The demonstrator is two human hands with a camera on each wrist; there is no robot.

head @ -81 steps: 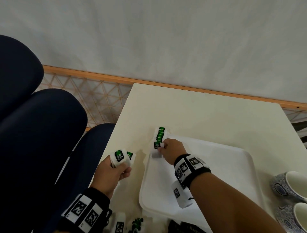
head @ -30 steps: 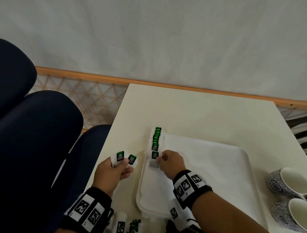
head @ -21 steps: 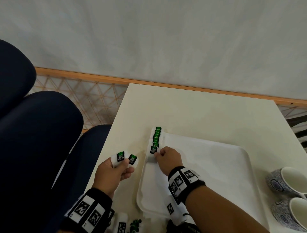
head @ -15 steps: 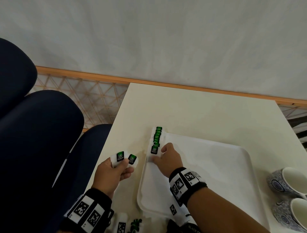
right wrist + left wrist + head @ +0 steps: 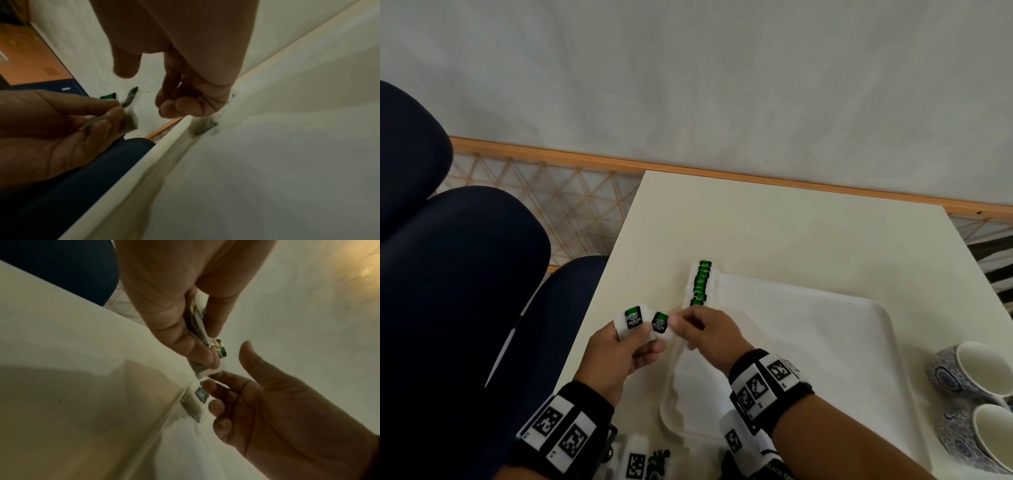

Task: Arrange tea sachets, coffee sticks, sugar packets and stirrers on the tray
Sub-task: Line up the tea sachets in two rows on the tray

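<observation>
A white tray [image 5: 825, 342] lies on the cream table. Several green-labelled tea sachets [image 5: 700, 284] stand in a row along its left rim; the nearest one [image 5: 200, 393] shows in the left wrist view. My left hand [image 5: 635, 337] pinches two more tea sachets [image 5: 633, 318] just left of the tray, seen edge-on as sachets [image 5: 218, 347] between thumb and fingers. My right hand [image 5: 681, 322] is beside them. Its index fingertip touches the white edge of the right-hand sachet [image 5: 660, 322], and its thumb stands apart from it.
Two blue-patterned cups [image 5: 969, 370] stand at the table's right edge. More packets [image 5: 650, 462] lie at the near edge, partly out of view. Dark blue chair cushions [image 5: 465, 274] are close to the table's left edge.
My right hand let go of the sachet it set at the end of the tray's row and moved left to the sachets in my left hand. The left hand shifted slightly right.
</observation>
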